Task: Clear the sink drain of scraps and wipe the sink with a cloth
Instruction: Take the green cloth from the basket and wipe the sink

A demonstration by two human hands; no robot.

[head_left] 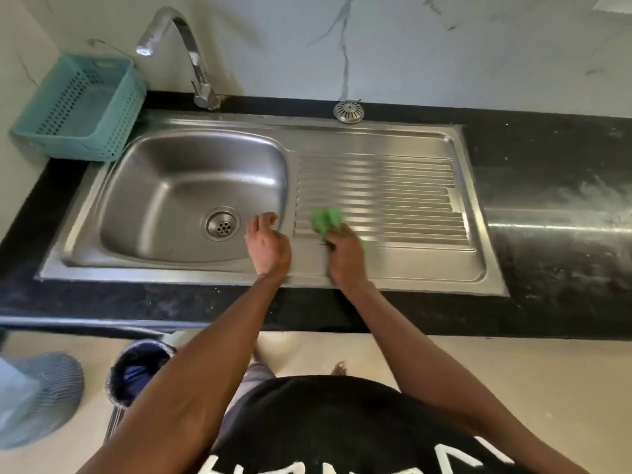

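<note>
One steel sink [191, 186] is set into a black counter [547, 186], and it has one bowl on the left and one ribbed draining board [383, 196] on the right. In the bottom of the bowl there is one round drain [222, 227] with small holes, and no scraps can be made out on it. One green cloth [327, 220] lies crumpled on the front left part of the draining board. The right hand [347, 256] grips this cloth, with the fingers curled around its near end. The left hand [268, 244] is just beside it, above the front right edge of the bowl; its fingers are loosely bent and it holds nothing. One strainer cap [349, 111] sits on the back rim of the sink, well apart from the drain. One curved tap [191, 53] stands behind the bowl, and one turquoise basket [82, 107] stands at the left corner. On the floor there is one dark bin [136, 371].
</note>
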